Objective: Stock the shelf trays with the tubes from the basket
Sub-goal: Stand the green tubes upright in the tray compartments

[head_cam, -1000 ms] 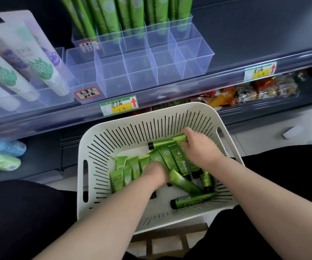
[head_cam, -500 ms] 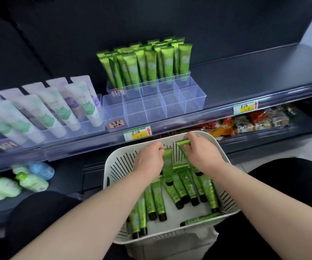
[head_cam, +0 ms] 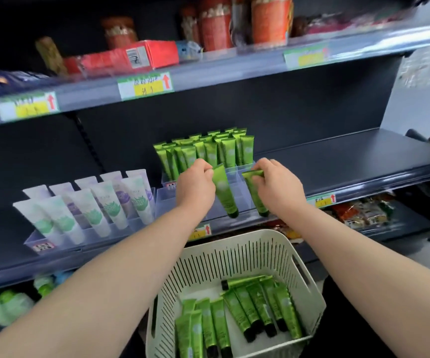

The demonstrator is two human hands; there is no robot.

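1. Our left hand point(head_cam: 195, 184) pinches the flat crimped end of one green tube point(head_cam: 223, 192) between thumb and fingertips. The tube hangs cap-down and leans a little toward 5 o'clock.
2. Our right hand point(head_cam: 277, 188) pinches the crimped end of a second green tube point(head_cam: 255, 195) in the same way, also cap-down. The two tubes hang side by side, close but apart.
3. Both caps hang over the front part of the clear tray point(head_cam: 166, 202) on the middle shelf point(head_cam: 338, 161). We cannot tell whether either cap is already inside a compartment, so we judge neither tube is seated yet.
4. At 12 o'clock from our hands, the tray's back rows hold the stocked tubes point(head_cam: 208, 148), upright and tightly packed. That part looks done. The front compartments, where we can see through their clear walls, appear unfilled, though our hands hide several of them.
5. At 6 o'clock, below the shelf edge, the slotted basket point(head_cam: 234, 251) holds the loose tubes point(head_cam: 247, 306), a dozen or so lying flat in two rough clusters with one lying across them at 12 o'clock.
6. At 9 o'clock from the tray, the white tubes point(head_cam: 92, 202) lean in their own holder and play no part here.
7. Our judgement is that the job is perhaps halfway. The back is filled, the front rows are in hand, and many more trips to the basket remain.
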